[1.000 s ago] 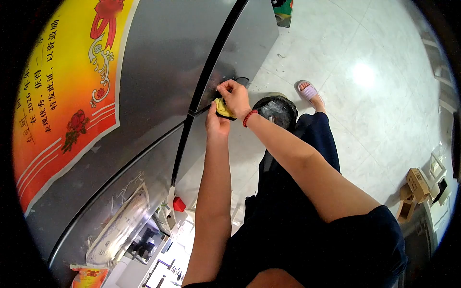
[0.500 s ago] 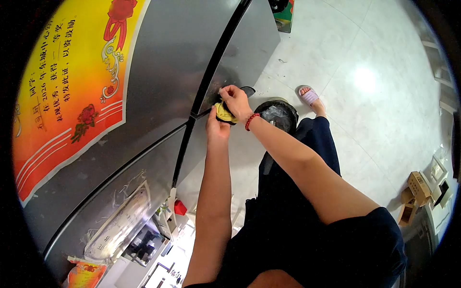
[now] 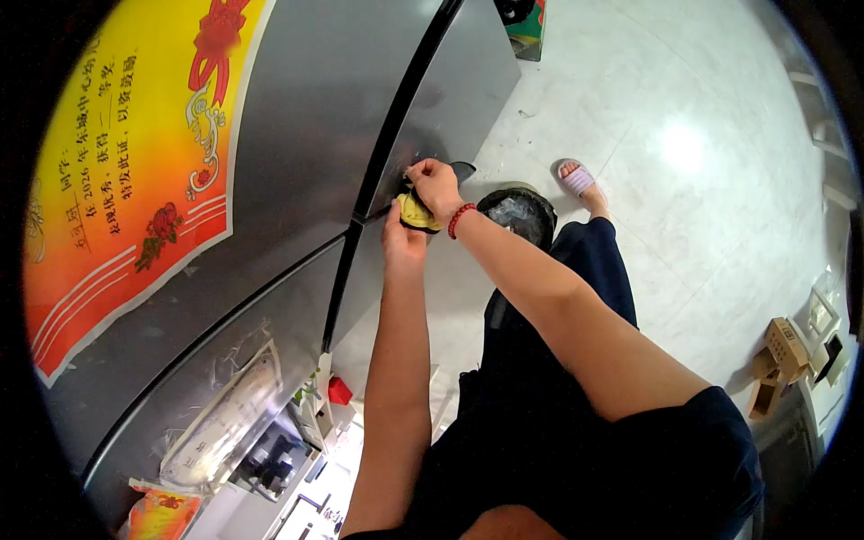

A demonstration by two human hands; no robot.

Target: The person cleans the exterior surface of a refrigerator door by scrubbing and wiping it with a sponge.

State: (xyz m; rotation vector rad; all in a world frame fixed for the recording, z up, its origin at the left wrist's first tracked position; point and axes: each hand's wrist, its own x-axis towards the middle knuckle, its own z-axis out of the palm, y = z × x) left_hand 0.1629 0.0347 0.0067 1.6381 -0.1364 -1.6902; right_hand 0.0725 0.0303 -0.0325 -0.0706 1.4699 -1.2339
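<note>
1 yellow object (image 3: pixel 417 214), long axis unclear, sits in the left hand (image 3: pixel 404 241), thumb against it, at 6 o'clock from the right hand's (image 3: pixel 436 187) fingertips, pressed together on what I can't tell.

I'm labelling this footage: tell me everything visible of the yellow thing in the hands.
The yellow thing is small and uneven-looking, with black along its lower edge and near its top. Its material cannot be made out. The left hand holds its lower left side; the right hand partly covers it, exact grip unclear. It shows against the grey panel; whether they touch, I cannot tell.
</note>
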